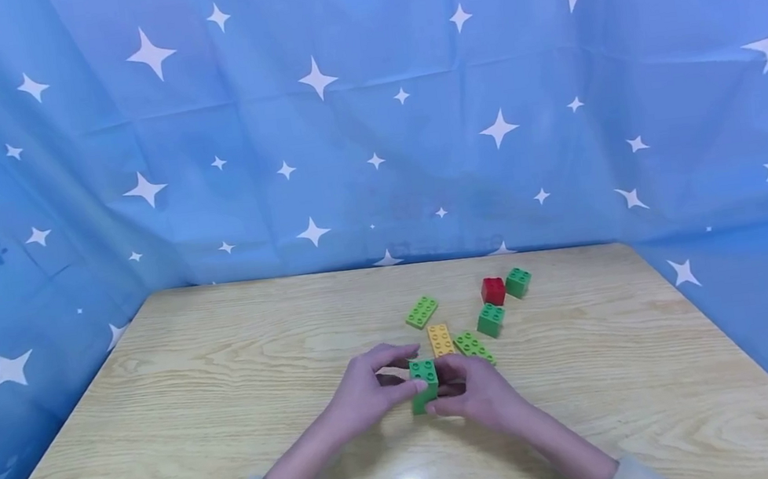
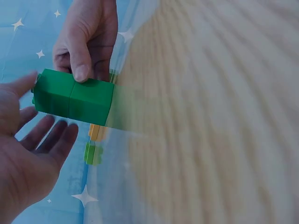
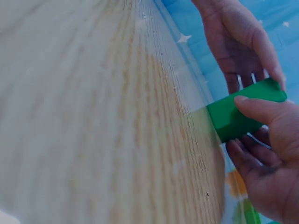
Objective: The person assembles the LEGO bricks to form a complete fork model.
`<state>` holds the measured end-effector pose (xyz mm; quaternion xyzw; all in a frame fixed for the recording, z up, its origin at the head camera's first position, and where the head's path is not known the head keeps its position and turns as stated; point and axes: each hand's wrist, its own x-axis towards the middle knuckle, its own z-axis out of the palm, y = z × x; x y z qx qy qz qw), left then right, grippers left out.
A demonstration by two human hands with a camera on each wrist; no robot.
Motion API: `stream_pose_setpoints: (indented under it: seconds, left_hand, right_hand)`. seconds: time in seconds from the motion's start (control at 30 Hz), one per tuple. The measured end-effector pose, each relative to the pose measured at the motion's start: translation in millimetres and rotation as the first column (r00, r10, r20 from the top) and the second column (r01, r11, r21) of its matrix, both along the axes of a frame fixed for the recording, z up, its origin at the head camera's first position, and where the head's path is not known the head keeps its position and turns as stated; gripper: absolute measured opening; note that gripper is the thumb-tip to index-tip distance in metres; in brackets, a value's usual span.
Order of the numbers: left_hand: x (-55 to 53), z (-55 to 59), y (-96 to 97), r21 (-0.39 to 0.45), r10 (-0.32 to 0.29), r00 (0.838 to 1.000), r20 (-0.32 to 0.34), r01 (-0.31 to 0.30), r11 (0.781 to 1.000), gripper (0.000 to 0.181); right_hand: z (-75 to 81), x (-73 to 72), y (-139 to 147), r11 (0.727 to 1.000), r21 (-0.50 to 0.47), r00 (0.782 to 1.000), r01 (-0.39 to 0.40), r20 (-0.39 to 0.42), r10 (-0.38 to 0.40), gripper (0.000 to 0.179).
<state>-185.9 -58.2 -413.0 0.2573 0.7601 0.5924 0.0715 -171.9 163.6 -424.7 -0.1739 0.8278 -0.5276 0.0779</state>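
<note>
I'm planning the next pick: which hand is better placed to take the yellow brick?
Left, probably: the left hand looks loosely spread around the green stack, while the right hand pinches it. The yellow brick lies just beyond both hands.

Left forearm (image 1: 309,457) and right forearm (image 1: 565,444) angle in from the bottom of head view, converging. Left hand (image 1: 371,391): fingers loosely spread, nearly straight, thumb extended inward. Right hand (image 1: 481,393): pinch grip, thumb opposed to fingers. Hands near each other, palms roughly facing.
</note>
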Motion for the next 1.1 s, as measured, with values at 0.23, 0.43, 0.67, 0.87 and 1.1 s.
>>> stream_pose_setpoints:
  seconds: [0.23, 0.43, 0.67, 0.87, 1.1]
  left_hand:
    - [7.3, -2.3, -11.3, 0.053, 0.028, 0.997, 0.069, -0.032, 0.998, 0.069]
    - [9.0, -4.6, -12.3, 0.082, -0.016, 0.987, 0.161, 0.003, 0.997, 0.049]
    - [7.8, -6.2, -15.2, 0.098, -0.028, 0.985, 0.171, 0.012, 0.995, 0.035]
    - [3.2, -6.0, -24.8, 0.070, 0.018, 0.988, 0.154, -0.029, 0.997, 0.036]
    - [-6.9, -4.6, -48.2, 0.049, 0.085, 0.989, 0.118, -0.091, 0.995, 0.036]
  right_hand:
    - [4.0, 5.8, 5, 0.999, -0.008, 0.998, 0.036, -0.059, -0.037, 0.054]
    - [6.6, 8.3, 8, 0.993, -0.117, 0.998, -0.018, -0.068, 0.010, 0.043]
    - [8.4, 6.7, -1, 0.989, -0.137, 0.996, -0.061, -0.073, 0.051, 0.037]
    - [7.9, -2.0, -13, 0.993, -0.106, 0.996, -0.050, -0.076, 0.042, 0.035]
    - [10.8, -23.4, -41, 0.996, -0.052, 0.993, -0.067, -0.097, 0.062, 0.035]
